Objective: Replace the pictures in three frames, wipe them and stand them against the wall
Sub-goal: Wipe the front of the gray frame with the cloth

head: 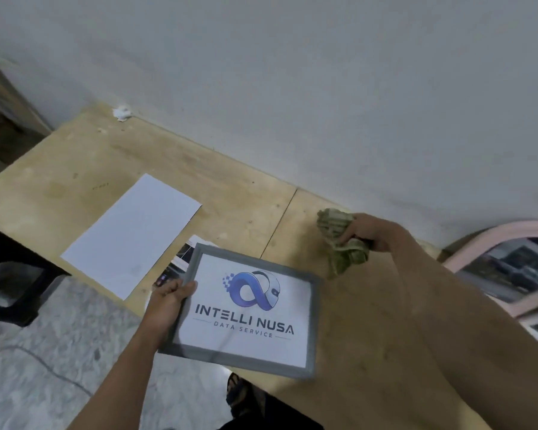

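Observation:
My left hand grips the left edge of a grey picture frame, held face up above the wooden table's front edge. Inside it is a white print with a blue logo and the words "INTELLI NUSA DATA SERVICE". My right hand is closed around a crumpled greenish cloth, held over the table to the right of the frame and apart from it. A white sheet lies flat on the table to the left. A printed picture lies partly hidden under the frame.
The wooden table runs along a pale wall. A pink-framed mirror lies at the right edge. A crumpled white scrap sits in the far corner. A dark stool stands on the marbled floor at left.

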### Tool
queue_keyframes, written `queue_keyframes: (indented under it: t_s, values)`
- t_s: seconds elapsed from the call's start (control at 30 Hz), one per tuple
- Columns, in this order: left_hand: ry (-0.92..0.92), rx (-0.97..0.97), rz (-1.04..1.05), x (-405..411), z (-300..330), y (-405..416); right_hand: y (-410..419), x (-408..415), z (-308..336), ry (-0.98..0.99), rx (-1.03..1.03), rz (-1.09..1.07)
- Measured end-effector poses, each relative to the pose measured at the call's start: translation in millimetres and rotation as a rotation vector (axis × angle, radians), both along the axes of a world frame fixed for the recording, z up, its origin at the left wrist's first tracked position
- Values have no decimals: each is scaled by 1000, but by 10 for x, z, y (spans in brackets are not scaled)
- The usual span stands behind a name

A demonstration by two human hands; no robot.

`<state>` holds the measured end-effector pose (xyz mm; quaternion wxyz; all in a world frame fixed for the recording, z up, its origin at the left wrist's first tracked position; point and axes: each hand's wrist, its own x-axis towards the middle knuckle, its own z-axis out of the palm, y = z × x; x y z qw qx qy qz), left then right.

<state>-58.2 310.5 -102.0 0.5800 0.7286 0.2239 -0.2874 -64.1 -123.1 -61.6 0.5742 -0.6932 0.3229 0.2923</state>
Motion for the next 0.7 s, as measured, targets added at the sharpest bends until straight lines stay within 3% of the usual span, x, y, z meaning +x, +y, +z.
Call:
queue_keyframes:
  t_s: [0.1,0.17,0.3,0.4,0.53,0.7]
  values:
    - [17,7,-58,-16,-68,-63,-178,-521,-174,125,-356,94]
    - [30,11,-88,-24,-130,-114,-190,-840,-378,45,-642,94]
    - [37,45,-126,15,-240,-164,-51,-1271,-764,-123,-899,179]
    - [7,66,-142,58,-288,-194,126,-1360,-981,-120,-983,283]
    - [-8,61,-147,93,-263,-229,371,-1347,-1137,-35,-885,240]
    - [-2,48,-172,141,-204,-320,267,-1358,-1048,-165,-985,181]
